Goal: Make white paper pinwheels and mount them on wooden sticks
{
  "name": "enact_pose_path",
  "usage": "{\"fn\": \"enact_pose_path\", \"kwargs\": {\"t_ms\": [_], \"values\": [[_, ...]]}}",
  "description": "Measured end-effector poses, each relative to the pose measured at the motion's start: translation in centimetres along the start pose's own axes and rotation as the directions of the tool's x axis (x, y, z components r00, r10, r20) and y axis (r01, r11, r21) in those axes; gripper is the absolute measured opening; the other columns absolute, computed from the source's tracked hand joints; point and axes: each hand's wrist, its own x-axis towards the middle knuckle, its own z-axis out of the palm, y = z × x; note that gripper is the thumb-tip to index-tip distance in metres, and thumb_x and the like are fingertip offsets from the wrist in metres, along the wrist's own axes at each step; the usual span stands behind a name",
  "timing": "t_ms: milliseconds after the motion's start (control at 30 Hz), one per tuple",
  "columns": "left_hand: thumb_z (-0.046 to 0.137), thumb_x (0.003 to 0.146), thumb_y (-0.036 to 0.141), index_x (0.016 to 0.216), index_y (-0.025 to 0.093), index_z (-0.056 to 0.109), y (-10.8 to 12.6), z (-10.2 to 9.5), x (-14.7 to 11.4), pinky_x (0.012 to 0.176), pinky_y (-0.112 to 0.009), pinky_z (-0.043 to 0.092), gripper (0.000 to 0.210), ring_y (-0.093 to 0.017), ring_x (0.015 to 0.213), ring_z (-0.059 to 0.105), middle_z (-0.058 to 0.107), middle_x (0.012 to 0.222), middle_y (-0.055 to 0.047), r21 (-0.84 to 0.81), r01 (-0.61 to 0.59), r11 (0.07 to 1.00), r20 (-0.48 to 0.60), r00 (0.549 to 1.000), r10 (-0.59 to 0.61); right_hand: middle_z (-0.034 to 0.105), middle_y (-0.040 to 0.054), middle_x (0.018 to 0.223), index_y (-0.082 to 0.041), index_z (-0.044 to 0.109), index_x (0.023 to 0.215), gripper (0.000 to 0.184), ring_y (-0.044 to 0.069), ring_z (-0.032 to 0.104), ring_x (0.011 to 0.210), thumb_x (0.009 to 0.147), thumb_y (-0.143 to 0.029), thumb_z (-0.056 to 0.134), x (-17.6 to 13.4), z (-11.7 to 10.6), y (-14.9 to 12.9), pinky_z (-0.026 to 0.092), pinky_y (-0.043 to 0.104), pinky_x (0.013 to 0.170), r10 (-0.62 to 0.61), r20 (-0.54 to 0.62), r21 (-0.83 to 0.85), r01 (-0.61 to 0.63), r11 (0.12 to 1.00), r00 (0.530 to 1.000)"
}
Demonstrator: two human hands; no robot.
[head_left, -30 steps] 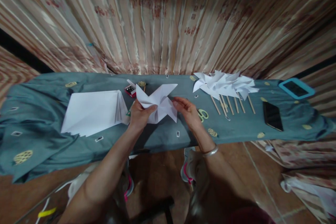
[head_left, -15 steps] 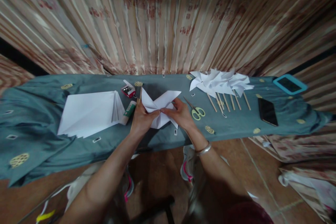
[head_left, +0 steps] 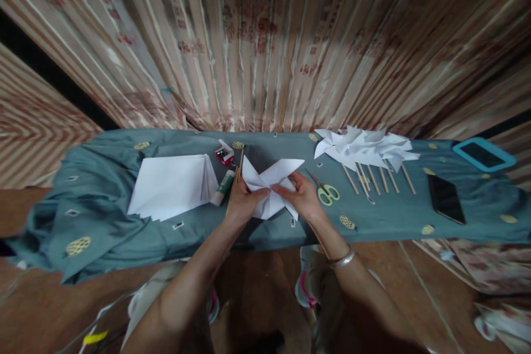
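Note:
A white paper pinwheel [head_left: 271, 172] is held between my two hands over the cloth-covered table. My left hand [head_left: 244, 198] grips its left side, the thumb pressed near the centre. From the right, my right hand [head_left: 302, 194] pinches it, its thumb also at the middle. Both thumb tips nearly meet there, hiding what lies under them. Wooden sticks [head_left: 238, 171] lie just beyond my left hand, partly covered by it. Beside them rests a green-and-white glue stick [head_left: 223, 188]. Scissors with light green handles [head_left: 327, 194] lie right of my right hand.
A stack of white paper [head_left: 168, 187] lies on the left of the green cloth [head_left: 249, 240]. Behind the glue stick sits an open red-and-white box [head_left: 224, 154] of small metal pieces. Several finished pinwheels on sticks [head_left: 365, 146], a black phone [head_left: 446, 199] and a blue-framed device [head_left: 483, 154] are at right.
The whole view has shifted, so the table appears farther right and slightly lower. Both hands still hold the pinwheel with thumbs at its centre; its folds look much the same.

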Motion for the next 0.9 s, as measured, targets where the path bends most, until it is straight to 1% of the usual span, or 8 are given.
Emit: {"fn": "enact_pose_path", "kwargs": {"t_ms": [100, 167, 233, 400, 533, 633, 700, 900], "values": [[0.082, 0.043, 0.026, 0.081, 0.016, 0.062, 1.5, -1.5, 0.6, 0.062, -0.029, 0.050, 0.043, -0.017, 0.063, 0.062, 0.068, 0.069, 0.002, -0.118, 0.026, 0.993, -0.076, 0.997, -0.035, 0.076, 0.0040, 0.085, -0.022, 0.067, 0.102, 0.045, 0.021, 0.071, 0.076, 0.069, -0.051, 0.074, 0.3, -0.8, -0.1, 0.057, 0.034, 0.070, -0.093, -0.102, 0.010, 0.094, 0.996, 0.990], [0.082, 0.045, 0.027, 0.082, 0.015, 0.063, 2.7, -3.4, 1.3, 0.066, -0.030, 0.051, 0.043, -0.016, 0.066, 0.063, 0.070, 0.075, 0.000, -0.149, -0.041, 0.988, -0.169, 0.985, 0.015, 0.076, 0.0056, 0.091, -0.021, 0.069, 0.097, 0.037, 0.021, 0.071, 0.087, 0.073, -0.050, 0.071, 0.4, -1.3, 0.1, 0.055, 0.037, 0.082, -0.164, -0.164, -0.057, 0.157, 0.986, 0.973], [0.082, 0.048, 0.027, 0.084, 0.014, 0.063, 3.9, -5.7, 2.0, 0.073, -0.032, 0.052, 0.042, -0.018, 0.072, 0.066, 0.071, 0.078, -0.001, -0.167, -0.137, 0.976, -0.285, 0.955, 0.086, 0.076, 0.0059, 0.090, -0.021, 0.071, 0.092, 0.030, 0.022, 0.070, 0.086, 0.077, -0.046, 0.067, 0.3, -1.2, 0.6, 0.054, 0.039, 0.084, -0.209, -0.152, -0.182, 0.181, 0.967, 0.966], [0.085, 0.046, 0.027, 0.083, 0.017, 0.065, 6.4, -11.1, 2.4, 0.084, -0.036, 0.054, 0.043, -0.022, 0.087, 0.068, 0.073, 0.082, -0.003, -0.176, -0.304, 0.936, -0.496, 0.849, 0.183, 0.076, 0.0049, 0.094, -0.024, 0.073, 0.093, 0.021, 0.022, 0.069, 0.089, 0.087, -0.033, 0.055, -0.6, 1.8, 1.5, 0.052, 0.039, 0.086, -0.285, 0.039, -0.510, 0.265, 0.819, 0.958], [0.085, 0.049, 0.028, 0.080, 0.021, 0.065, 7.4, -13.2, 1.7, 0.088, -0.038, 0.054, 0.038, -0.023, 0.092, 0.068, 0.073, 0.083, -0.001, -0.180, -0.344, 0.921, -0.476, 0.850, 0.225, 0.074, 0.0072, 0.104, -0.022, 0.070, 0.105, 0.027, 0.021, 0.066, 0.098, 0.092, -0.020, 0.047, 0.7, 5.7, -0.2, 0.050, 0.036, 0.091, -0.327, 0.346, -0.649, 0.476, 0.593, 0.879], [0.085, 0.047, 0.027, 0.076, 0.020, 0.064, 7.5, -14.1, 1.5, 0.090, -0.037, 0.054, 0.037, -0.022, 0.090, 0.068, 0.073, 0.084, -0.002, -0.219, -0.363, 0.906, -0.515, 0.831, 0.209, 0.071, 0.0110, 0.109, -0.017, 0.065, 0.115, 0.032, 0.021, 0.064, 0.102, 0.094, -0.013, 0.041, 3.4, 9.0, -2.2, 0.048, 0.034, 0.091, -0.270, 0.470, -0.731, 0.542, 0.415, 0.840], [0.084, 0.047, 0.029, 0.073, 0.020, 0.062, 7.5, -14.6, 1.5, 0.089, -0.038, 0.055, 0.035, -0.022, 0.090, 0.068, 0.073, 0.085, -0.004, -0.198, -0.364, 0.910, -0.541, 0.815, 0.208, 0.069, 0.0126, 0.114, -0.013, 0.064, 0.115, 0.035, 0.021, 0.061, 0.109, 0.093, -0.006, 0.039, 5.6, 11.2, -3.2, 0.046, 0.032, 0.095, -0.154, 0.538, -0.785, 0.559, 0.267, 0.829], [0.084, 0.047, 0.029, 0.068, 0.018, 0.060, 7.7, -15.8, 1.3, 0.085, -0.035, 0.055, 0.034, -0.022, 0.090, 0.067, 0.072, 0.083, -0.004, -0.165, -0.366, 0.916, -0.594, 0.778, 0.204, 0.072, 0.0175, 0.104, -0.008, 0.069, 0.098, 0.026, 0.023, 0.065, 0.105, 0.086, 0.000, 0.048, 9.6, 14.9, -3.6, 0.046, 0.029, 0.091, 0.008, 0.527, -0.839, 0.518, 0.167, 0.850]]}}
